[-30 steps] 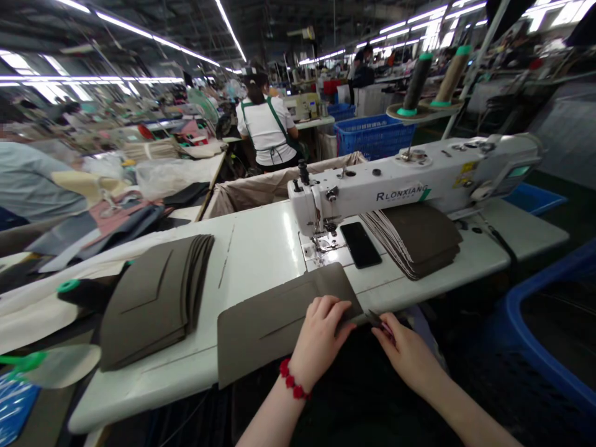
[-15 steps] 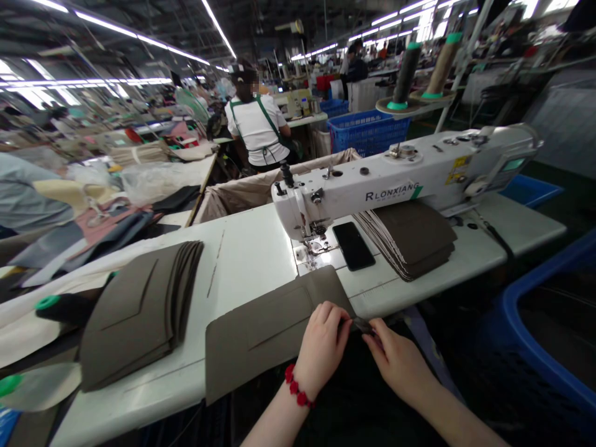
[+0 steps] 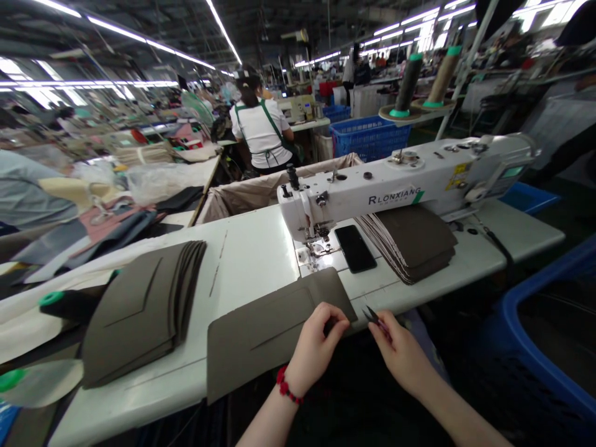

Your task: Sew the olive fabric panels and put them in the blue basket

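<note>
A flat grey-brown panel (image 3: 274, 323), with a stitched or cut outline on it, lies at the front of the sewing table. Over its right corner my left hand (image 3: 314, 351) is closed in a pinch; whatever is between the fingertips is hidden. Just to the right, my right hand (image 3: 403, 347) grips small thread snips (image 3: 371, 315), their two dark pointed blades sticking out apart toward the left. The white sewing machine (image 3: 354, 198) stands behind the panel, its needle area near the panel's far edge.
A pile of similar panels (image 3: 135, 310) sits on the left, and another stack (image 3: 412, 242) lies under the machine arm. Beside the needle plate is a black phone (image 3: 355, 248). A blue basket (image 3: 516, 310) stands at right. A person (image 3: 263, 133) works farther back.
My hands have moved apart, and the snips' blades now show clearly in my right hand. The dark piece between my hands is no longer seen there. The panel has stayed in place.
</note>
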A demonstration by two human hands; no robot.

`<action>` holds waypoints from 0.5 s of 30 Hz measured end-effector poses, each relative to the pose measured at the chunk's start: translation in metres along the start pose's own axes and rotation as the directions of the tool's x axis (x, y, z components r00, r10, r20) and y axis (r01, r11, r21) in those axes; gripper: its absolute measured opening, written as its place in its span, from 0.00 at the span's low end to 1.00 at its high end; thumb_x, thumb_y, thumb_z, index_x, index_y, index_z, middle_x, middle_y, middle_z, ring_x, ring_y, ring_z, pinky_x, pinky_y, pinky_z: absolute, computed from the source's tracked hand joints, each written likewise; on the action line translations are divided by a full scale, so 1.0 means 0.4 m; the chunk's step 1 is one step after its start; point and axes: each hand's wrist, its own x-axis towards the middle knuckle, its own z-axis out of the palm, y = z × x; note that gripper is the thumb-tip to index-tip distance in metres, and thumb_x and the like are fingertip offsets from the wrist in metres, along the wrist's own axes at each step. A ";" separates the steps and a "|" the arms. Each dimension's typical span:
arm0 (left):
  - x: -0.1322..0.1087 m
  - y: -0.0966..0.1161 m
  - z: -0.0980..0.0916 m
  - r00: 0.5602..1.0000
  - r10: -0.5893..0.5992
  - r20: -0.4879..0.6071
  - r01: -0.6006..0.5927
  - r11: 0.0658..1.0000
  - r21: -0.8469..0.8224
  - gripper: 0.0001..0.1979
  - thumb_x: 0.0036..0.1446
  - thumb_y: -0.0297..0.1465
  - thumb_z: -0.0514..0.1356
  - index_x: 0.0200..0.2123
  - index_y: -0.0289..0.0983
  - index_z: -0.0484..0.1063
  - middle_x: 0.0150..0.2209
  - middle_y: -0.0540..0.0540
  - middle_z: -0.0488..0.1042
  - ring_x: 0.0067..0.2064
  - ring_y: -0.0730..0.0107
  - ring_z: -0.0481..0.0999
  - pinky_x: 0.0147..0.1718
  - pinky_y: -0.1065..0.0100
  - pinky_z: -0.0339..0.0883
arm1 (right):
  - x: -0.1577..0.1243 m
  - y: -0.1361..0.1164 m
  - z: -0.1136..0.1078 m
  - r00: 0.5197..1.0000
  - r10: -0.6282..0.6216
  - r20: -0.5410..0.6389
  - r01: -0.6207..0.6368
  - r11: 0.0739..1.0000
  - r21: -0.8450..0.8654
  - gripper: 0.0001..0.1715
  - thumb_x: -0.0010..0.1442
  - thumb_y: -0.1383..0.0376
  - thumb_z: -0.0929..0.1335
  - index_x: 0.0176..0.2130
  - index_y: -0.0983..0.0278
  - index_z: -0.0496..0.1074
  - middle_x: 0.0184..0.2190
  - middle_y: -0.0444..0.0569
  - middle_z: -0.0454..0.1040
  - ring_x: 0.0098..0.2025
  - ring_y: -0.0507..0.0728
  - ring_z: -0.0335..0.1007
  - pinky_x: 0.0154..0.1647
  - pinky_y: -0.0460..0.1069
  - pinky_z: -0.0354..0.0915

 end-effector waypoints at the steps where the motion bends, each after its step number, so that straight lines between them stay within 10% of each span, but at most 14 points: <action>1: -0.001 0.002 -0.010 1.000 -0.016 0.003 0.016 0.997 -0.075 0.07 0.65 0.34 0.55 0.35 0.37 0.67 0.34 0.47 0.70 0.36 0.66 0.70 0.37 0.66 0.65 | 0.002 -0.004 -0.003 1.000 0.008 0.002 -0.008 0.998 0.062 0.10 0.67 0.56 0.59 0.42 0.59 0.63 0.29 0.43 0.72 0.32 0.55 0.71 0.33 0.48 0.64; 7: -0.021 0.013 -0.147 0.985 0.062 0.159 -0.043 0.992 -0.121 0.31 0.69 0.44 0.40 0.24 0.36 0.72 0.26 0.43 0.72 0.32 0.64 0.71 0.38 0.62 0.67 | 0.005 -0.016 0.003 1.000 -0.006 0.022 0.002 0.981 0.195 0.13 0.64 0.55 0.62 0.41 0.61 0.66 0.32 0.45 0.74 0.33 0.55 0.72 0.37 0.48 0.66; 11: -0.039 -0.033 -0.270 0.997 0.030 -0.070 0.013 0.835 0.550 0.21 0.63 0.47 0.53 0.48 0.39 0.72 0.53 0.40 0.68 0.55 0.52 0.65 0.56 0.52 0.56 | -0.003 -0.006 0.014 0.998 -0.006 0.061 -0.007 0.978 0.208 0.13 0.65 0.55 0.62 0.41 0.61 0.68 0.33 0.45 0.75 0.36 0.55 0.73 0.39 0.48 0.67; 15: -0.063 -0.081 -0.325 0.978 -0.106 -0.177 0.206 0.566 0.799 0.39 0.54 0.50 0.62 0.61 0.34 0.56 0.58 0.32 0.61 0.59 0.40 0.59 0.55 0.46 0.53 | -0.008 -0.003 0.038 0.996 -0.011 0.085 -0.009 0.973 0.231 0.17 0.64 0.55 0.62 0.46 0.61 0.70 0.41 0.49 0.76 0.45 0.57 0.73 0.48 0.49 0.67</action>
